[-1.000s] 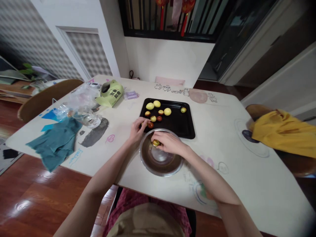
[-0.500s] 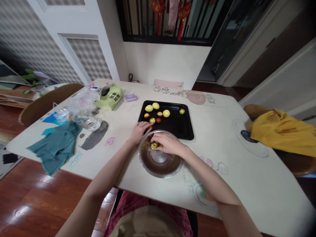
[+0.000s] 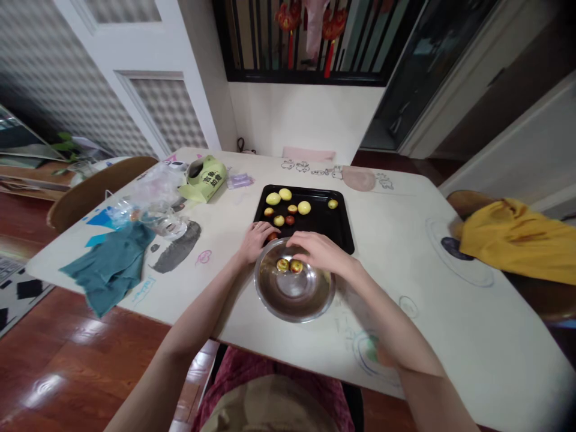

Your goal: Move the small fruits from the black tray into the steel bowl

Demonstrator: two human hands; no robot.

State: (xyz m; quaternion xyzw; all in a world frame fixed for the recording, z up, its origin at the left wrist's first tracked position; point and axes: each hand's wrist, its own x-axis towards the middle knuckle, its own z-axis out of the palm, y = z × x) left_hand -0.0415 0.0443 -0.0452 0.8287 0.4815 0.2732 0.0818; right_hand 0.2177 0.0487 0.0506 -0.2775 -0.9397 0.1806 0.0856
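Note:
Two yellow-and-brown jujubes [image 3: 288, 265] lie side by side in the shiny metal bowl [image 3: 294, 306], toward its far side. Over the bowl's far right rim, my right hand [image 3: 317, 251] is open, fingers apart and holding nothing, just above the fruit. My left hand [image 3: 257, 241] rests at the far left rim with its fingers curved and seems to grip the bowl's edge; its thumb is partly hidden. A reddish-brown jujube [image 3: 272, 237] shows by its fingertips. Beyond the bowl, the black tray [image 3: 328, 231] carries several yellow and brown jujubes [image 3: 304, 207].
To the left are a teal cloth [image 3: 110, 261], a clear glass pitcher [image 3: 168, 223], crumpled plastic bags [image 3: 155, 186] and a green paper box [image 3: 204, 179]. A yellow garment [image 3: 517, 240] hangs over a chair on the right. Drawings mark the white table [image 3: 396, 240].
My right hand has let go of the jujube in the bowl and moved up and right, its fingers opening. Both jujubes now show plainly. My left hand stays at the rim.

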